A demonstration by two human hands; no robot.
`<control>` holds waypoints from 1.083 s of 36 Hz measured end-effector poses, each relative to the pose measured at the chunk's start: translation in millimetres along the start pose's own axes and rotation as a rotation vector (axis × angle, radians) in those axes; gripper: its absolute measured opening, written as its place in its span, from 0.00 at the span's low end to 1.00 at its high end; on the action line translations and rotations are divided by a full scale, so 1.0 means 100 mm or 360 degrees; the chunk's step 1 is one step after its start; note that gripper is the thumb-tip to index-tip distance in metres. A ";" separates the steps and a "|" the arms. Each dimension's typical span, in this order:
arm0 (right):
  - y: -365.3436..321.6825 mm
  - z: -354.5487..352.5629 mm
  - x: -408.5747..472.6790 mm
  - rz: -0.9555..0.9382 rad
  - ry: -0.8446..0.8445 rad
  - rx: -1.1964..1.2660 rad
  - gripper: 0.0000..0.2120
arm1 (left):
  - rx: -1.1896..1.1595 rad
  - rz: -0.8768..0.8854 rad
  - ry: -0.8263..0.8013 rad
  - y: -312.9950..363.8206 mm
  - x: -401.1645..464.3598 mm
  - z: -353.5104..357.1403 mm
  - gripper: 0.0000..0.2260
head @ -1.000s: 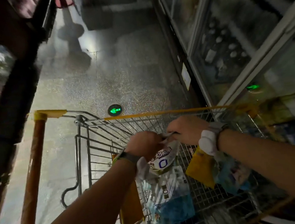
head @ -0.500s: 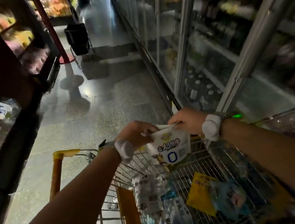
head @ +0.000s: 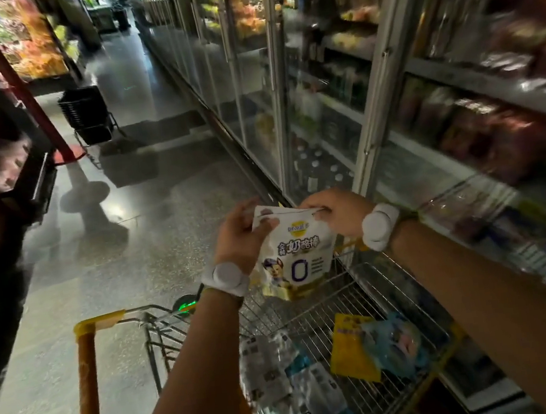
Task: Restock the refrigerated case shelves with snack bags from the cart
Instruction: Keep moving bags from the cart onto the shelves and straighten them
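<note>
I see my left hand (head: 239, 235) pinching the white snack bag (head: 296, 255) by its top left corner, while my right hand (head: 336, 213) pinches the top right edge. The bag hangs between both grips, above the cart (head: 312, 312), beside the refrigerated case (head: 371, 98).

The white snack bag (head: 295, 248) went up. A second ago it was down inside the cart (head: 372, 301), between the two hands. Then the left hand (head: 239, 235) and the right hand (head: 336, 214) lifted it by its top corners, out above the cart's front edge. Its front turned to face up, so the big letters showed. The hands rose with it, closer to the cold case (head: 378, 97).
</note>
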State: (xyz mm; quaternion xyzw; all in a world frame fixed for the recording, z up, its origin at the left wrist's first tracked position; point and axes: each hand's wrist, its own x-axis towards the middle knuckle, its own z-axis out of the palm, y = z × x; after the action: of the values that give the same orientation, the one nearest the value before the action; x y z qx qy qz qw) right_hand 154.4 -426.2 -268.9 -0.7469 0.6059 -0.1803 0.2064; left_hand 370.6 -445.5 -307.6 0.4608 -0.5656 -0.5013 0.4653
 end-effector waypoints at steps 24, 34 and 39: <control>0.47 -0.27 -1.77 0.0411 0.0736 0.1253 0.17 | -0.0224 -0.0029 0.0041 0.37 -0.85 1.19 0.06; 0.58 -0.69 -2.54 0.0391 0.1047 0.0991 0.10 | -0.0360 0.0040 -0.0113 0.72 -1.33 1.72 0.13; 0.57 -0.85 -2.89 0.0413 0.1259 0.0870 0.06 | -0.0465 0.0024 -0.0177 0.87 -1.58 1.96 0.07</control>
State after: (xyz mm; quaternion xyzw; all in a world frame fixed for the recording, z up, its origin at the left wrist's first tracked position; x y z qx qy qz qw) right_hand 4.8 -161.0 -232.8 -0.4583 0.6562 -0.5750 0.1696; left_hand 194.3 -256.1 -243.5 0.3554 -0.5151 -0.5993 0.4991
